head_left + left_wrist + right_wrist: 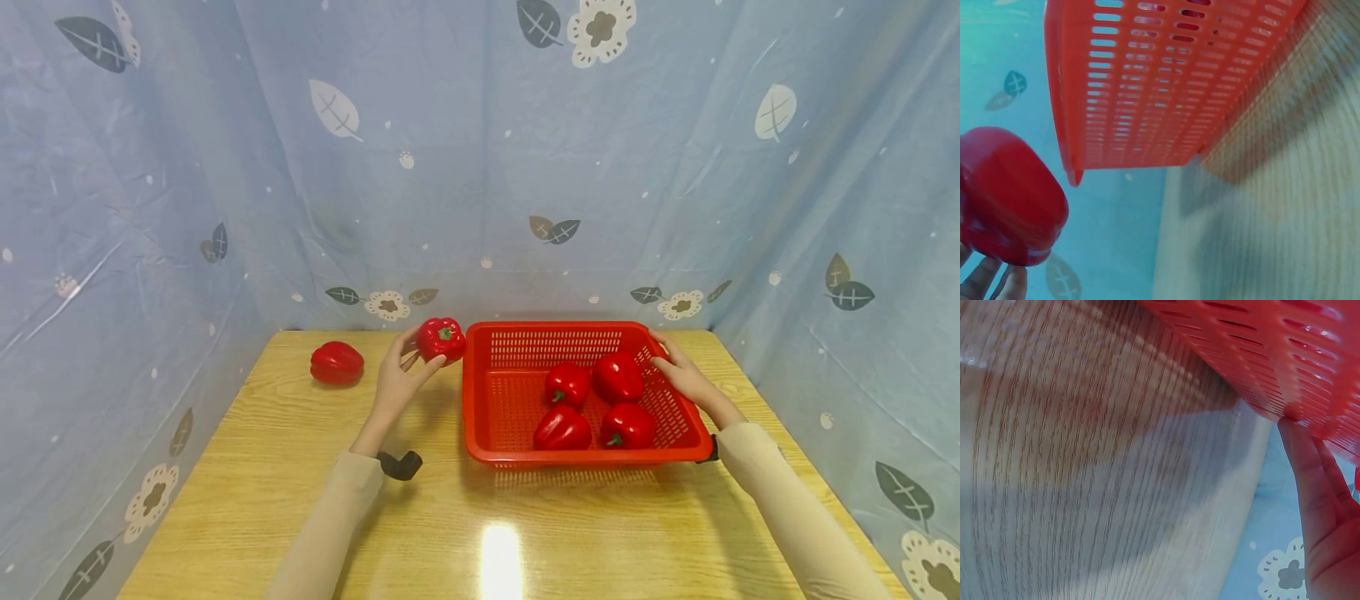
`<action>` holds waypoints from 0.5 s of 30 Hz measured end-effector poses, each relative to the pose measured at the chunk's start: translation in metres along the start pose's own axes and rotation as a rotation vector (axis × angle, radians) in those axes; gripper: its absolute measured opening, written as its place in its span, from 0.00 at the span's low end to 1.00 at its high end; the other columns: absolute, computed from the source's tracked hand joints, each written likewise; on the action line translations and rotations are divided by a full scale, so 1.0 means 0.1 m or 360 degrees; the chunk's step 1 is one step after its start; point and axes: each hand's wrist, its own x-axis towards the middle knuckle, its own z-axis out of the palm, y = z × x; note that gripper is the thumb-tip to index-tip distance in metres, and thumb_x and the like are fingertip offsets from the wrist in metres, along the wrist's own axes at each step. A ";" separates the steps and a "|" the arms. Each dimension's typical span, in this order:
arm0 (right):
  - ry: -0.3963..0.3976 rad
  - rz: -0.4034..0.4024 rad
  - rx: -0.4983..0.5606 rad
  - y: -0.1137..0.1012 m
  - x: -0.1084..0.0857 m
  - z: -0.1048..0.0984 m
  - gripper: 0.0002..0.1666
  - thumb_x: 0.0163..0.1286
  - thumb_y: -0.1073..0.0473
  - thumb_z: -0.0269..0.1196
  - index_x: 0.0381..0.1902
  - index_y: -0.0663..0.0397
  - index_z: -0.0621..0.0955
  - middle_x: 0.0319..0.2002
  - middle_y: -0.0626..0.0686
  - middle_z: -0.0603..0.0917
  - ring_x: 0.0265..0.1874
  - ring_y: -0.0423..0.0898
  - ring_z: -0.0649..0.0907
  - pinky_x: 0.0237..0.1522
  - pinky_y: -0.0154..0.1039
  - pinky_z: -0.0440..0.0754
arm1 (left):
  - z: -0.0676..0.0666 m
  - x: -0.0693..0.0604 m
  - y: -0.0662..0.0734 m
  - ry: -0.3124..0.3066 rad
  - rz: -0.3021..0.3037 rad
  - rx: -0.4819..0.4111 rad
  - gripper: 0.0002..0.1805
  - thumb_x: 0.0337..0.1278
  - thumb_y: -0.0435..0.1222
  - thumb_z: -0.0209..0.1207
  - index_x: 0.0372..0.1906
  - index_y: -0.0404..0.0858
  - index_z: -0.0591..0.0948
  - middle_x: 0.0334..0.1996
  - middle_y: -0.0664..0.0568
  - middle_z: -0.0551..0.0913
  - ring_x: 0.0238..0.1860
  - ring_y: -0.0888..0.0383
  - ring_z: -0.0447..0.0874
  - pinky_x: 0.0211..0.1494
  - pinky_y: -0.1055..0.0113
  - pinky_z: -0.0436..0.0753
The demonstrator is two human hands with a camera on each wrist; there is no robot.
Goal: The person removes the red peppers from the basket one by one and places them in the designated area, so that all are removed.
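Observation:
My left hand (pixel 401 379) grips a red bell pepper (pixel 441 340) just outside the left rim of a red plastic basket (pixel 480 454). The pepper's green stem faces the head camera. In the left wrist view, fingertips (pixel 1013 284) press the underside of that pepper (pixel 1013 197), apart from the basket wall (pixel 1147 94). My right hand (pixel 686 375) holds the basket's right rim, with fingers (pixel 1310 481) against the outer wall. Several red bell peppers lie inside the basket, towards its right side, one of them (pixel 567 384) near the middle.
Another red bell pepper (pixel 337 363) lies on its side at the back left of the wooden table (pixel 247 500). A blue patterned curtain (pixel 450 167) stands behind the table and along both sides. Black wrist-camera gear (pixel 401 465) sits at the left wrist.

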 end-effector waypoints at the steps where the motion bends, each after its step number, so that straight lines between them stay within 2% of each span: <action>1: -0.0001 0.0000 -0.0006 0.00 0.00 0.00 0.35 0.76 0.60 0.41 0.72 0.59 0.39 0.64 0.77 0.54 0.44 0.62 0.80 0.35 0.38 0.82 | -0.01 0.00 -0.05 0.0011 -0.0004 -0.0003 0.35 0.47 0.38 0.68 0.62 0.38 0.68 0.57 0.43 0.72 0.56 0.46 0.71 0.61 0.50 0.71; 4: -0.0007 -0.0004 -0.0040 -0.02 -0.01 0.00 0.35 0.76 0.59 0.41 0.72 0.59 0.38 0.65 0.76 0.53 0.46 0.64 0.79 0.36 0.38 0.82 | -0.02 0.01 -0.20 0.0036 -0.0023 0.0016 0.35 0.46 0.40 0.68 0.62 0.41 0.69 0.57 0.46 0.72 0.56 0.49 0.71 0.61 0.52 0.72; 8: -0.0010 -0.0014 -0.0057 -0.02 -0.02 0.01 0.36 0.76 0.58 0.41 0.72 0.58 0.38 0.65 0.76 0.53 0.46 0.64 0.79 0.36 0.38 0.82 | -0.05 -0.02 -0.30 0.0068 -0.0029 0.0057 0.36 0.46 0.43 0.68 0.62 0.41 0.68 0.57 0.47 0.72 0.56 0.50 0.71 0.60 0.52 0.72; 9: -0.0010 -0.0018 -0.0058 -0.01 -0.02 0.01 0.36 0.76 0.59 0.41 0.72 0.58 0.38 0.65 0.76 0.53 0.46 0.64 0.79 0.36 0.38 0.82 | -0.06 -0.03 -0.31 0.0071 -0.0027 0.0065 0.36 0.46 0.44 0.68 0.62 0.42 0.68 0.58 0.48 0.72 0.56 0.50 0.71 0.60 0.52 0.72; 11: -0.0007 -0.0017 -0.0056 -0.04 -0.03 0.02 0.35 0.76 0.60 0.41 0.72 0.60 0.38 0.64 0.77 0.53 0.46 0.65 0.78 0.36 0.38 0.82 | -0.07 -0.06 -0.25 0.0066 -0.0040 0.0063 0.36 0.47 0.42 0.68 0.63 0.39 0.67 0.58 0.45 0.71 0.56 0.48 0.71 0.60 0.50 0.72; 15: -0.0007 -0.0017 -0.0035 -0.06 -0.03 0.01 0.35 0.76 0.61 0.41 0.72 0.61 0.39 0.64 0.77 0.54 0.46 0.66 0.78 0.36 0.40 0.83 | -0.10 -0.07 -0.28 0.0060 -0.0089 0.0056 0.37 0.47 0.40 0.68 0.64 0.37 0.66 0.60 0.42 0.70 0.57 0.45 0.70 0.61 0.50 0.71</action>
